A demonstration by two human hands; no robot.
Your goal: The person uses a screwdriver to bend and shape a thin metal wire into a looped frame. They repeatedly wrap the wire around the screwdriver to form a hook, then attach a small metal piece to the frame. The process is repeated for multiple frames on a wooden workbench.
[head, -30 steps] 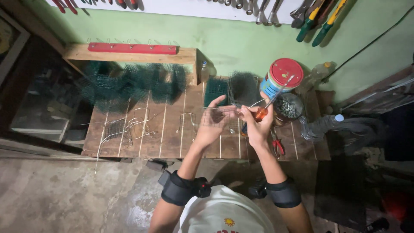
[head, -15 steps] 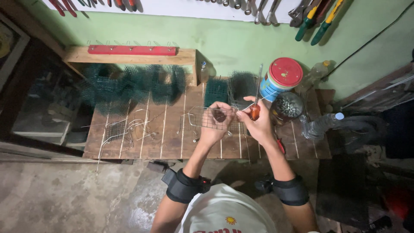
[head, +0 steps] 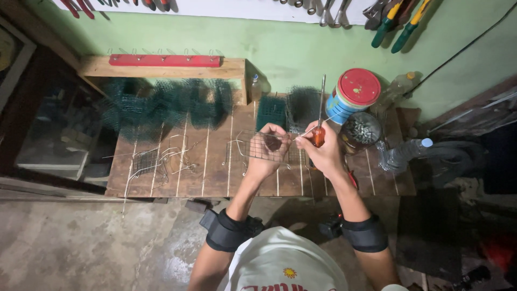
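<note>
Head view, my left hand [head: 267,150] pinching a small rectangular wire-mesh panel [head: 257,146] above the slatted wooden bench [head: 215,172], my right hand [head: 322,152] just beside it, clamped round an orange-handled steel screwdriver [head: 320,126], shaft upright, red-lidded tin [head: 353,95] beyond the mesh

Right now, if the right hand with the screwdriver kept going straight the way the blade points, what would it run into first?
The right hand holds a screwdriver pointing away toward the wall. Straight on, it would probably meet the dark green mesh piece at the bench's back edge first, then the green wall. Depth is hard to judge from above.
</note>
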